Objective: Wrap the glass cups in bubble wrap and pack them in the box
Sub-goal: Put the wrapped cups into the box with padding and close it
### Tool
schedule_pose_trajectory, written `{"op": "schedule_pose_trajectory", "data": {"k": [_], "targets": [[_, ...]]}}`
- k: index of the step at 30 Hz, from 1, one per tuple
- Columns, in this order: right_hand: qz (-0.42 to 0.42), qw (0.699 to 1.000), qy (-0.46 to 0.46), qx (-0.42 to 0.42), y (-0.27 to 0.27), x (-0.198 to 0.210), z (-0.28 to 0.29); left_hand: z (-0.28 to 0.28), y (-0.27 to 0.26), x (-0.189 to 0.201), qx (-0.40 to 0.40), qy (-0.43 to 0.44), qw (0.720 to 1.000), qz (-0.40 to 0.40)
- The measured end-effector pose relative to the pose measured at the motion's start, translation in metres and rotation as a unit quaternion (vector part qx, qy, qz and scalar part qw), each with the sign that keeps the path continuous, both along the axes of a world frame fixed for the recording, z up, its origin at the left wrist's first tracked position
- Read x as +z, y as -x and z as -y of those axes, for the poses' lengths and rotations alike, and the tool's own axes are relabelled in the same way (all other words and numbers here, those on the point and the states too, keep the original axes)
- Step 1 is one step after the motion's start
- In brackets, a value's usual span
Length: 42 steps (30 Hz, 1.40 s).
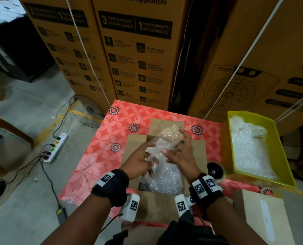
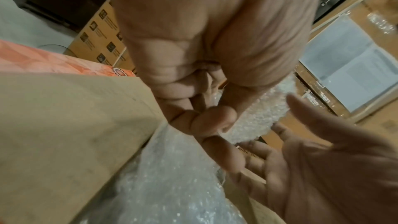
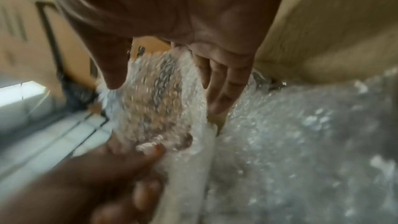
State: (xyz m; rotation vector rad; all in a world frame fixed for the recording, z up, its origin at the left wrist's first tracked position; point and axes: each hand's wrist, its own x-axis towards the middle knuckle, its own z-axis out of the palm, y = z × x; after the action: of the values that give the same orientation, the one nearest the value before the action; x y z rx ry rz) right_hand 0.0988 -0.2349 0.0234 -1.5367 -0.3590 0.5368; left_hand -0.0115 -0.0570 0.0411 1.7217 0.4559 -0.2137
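Note:
An open cardboard box (image 1: 165,206) stands on the red flowered table cover (image 1: 101,142), lined with loose bubble wrap (image 1: 163,183). Over its opening a bubble-wrapped cup (image 1: 166,137) hangs between my hands. My left hand (image 1: 140,161) grips the bundle's near end with curled fingers (image 3: 150,149). My right hand (image 1: 179,152) is spread beside the bundle (image 3: 155,101), its thumb and straight fingers (image 3: 224,91) flanking it loosely. Seen from the left wrist, my right hand's palm (image 2: 323,159) lies flat and open. The glass inside the wrap cannot be made out.
A yellow tray (image 1: 286,156) of bubble wrap sheets sits at the table's right, with a tape roll (image 1: 215,171) beside the box. A small closed carton (image 1: 263,218) is at the near right. Tall appliance cartons (image 1: 138,50) rise behind. A power strip (image 1: 56,145) and cables lie on the floor at left.

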Motion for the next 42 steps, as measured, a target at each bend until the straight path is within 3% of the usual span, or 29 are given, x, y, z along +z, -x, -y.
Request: {"op": "schedule_pose_trajectory", "data": {"k": [3,5,6,9,12,13,15,17,21,22,24,29,30,31,33,37,39,42], "targets": [[0.149,0.981,0.123,-0.027,-0.001,-0.009,-0.004,0.005,-0.005,-0.008,-0.079,-0.063,0.995,-0.006],[0.244,0.94,0.237,-0.035,-0.008,-0.014,-0.001,0.005,-0.007,-0.014,-0.112,-0.191,0.975,0.002],[0.302,0.899,0.317,-0.005,-0.014,-0.016,0.004,0.005,-0.007,-0.015,-0.115,-0.261,0.958,0.012],[0.451,0.718,0.517,0.117,-0.02,-0.019,0.014,0.0,-0.008,-0.021,-0.157,-0.399,0.901,0.061],[0.473,0.641,0.583,0.159,-0.009,-0.018,0.011,-0.001,-0.011,-0.024,-0.235,-0.496,0.835,0.031],[0.466,0.628,0.6,0.17,-0.004,-0.02,0.009,0.001,-0.012,-0.024,-0.248,-0.515,0.82,0.013],[0.451,0.613,0.618,0.199,0.003,-0.021,0.007,0.011,-0.014,-0.023,-0.27,-0.558,0.784,-0.021],[0.438,0.616,0.621,0.208,0.005,-0.018,0.007,0.022,-0.016,-0.022,-0.289,-0.591,0.751,-0.05],[0.445,0.696,0.551,0.117,0.0,-0.003,0.008,0.033,-0.022,-0.027,-0.288,-0.626,0.721,-0.076],[0.456,0.7,0.537,0.118,0.0,-0.001,0.009,0.034,-0.023,-0.029,-0.285,-0.634,0.715,-0.077],[0.475,0.662,0.556,0.163,0.006,0.0,0.011,0.034,-0.025,-0.026,-0.278,-0.651,0.702,-0.079],[0.429,0.481,0.704,0.298,0.024,-0.026,0.006,0.035,-0.027,-0.023,-0.294,-0.658,0.686,-0.104],[0.422,0.465,0.713,0.312,0.023,-0.029,0.003,0.035,-0.026,-0.023,-0.301,-0.655,0.684,-0.109],[0.414,0.466,0.714,0.318,0.022,-0.031,0.0,0.036,-0.025,-0.024,-0.311,-0.647,0.687,-0.116],[0.398,0.501,0.701,0.315,0.017,-0.03,-0.003,0.038,-0.026,-0.021,-0.326,-0.628,0.696,-0.123],[0.432,0.614,0.625,0.214,0.009,-0.031,0.004,0.036,-0.032,-0.014,-0.304,-0.583,0.742,-0.131],[0.475,0.612,0.607,0.176,0.014,-0.028,0.008,0.037,-0.033,-0.014,-0.283,-0.596,0.741,-0.121],[0.445,0.566,0.651,0.241,0.028,-0.029,0.011,0.039,-0.031,-0.021,-0.249,-0.634,0.729,-0.072]]}}
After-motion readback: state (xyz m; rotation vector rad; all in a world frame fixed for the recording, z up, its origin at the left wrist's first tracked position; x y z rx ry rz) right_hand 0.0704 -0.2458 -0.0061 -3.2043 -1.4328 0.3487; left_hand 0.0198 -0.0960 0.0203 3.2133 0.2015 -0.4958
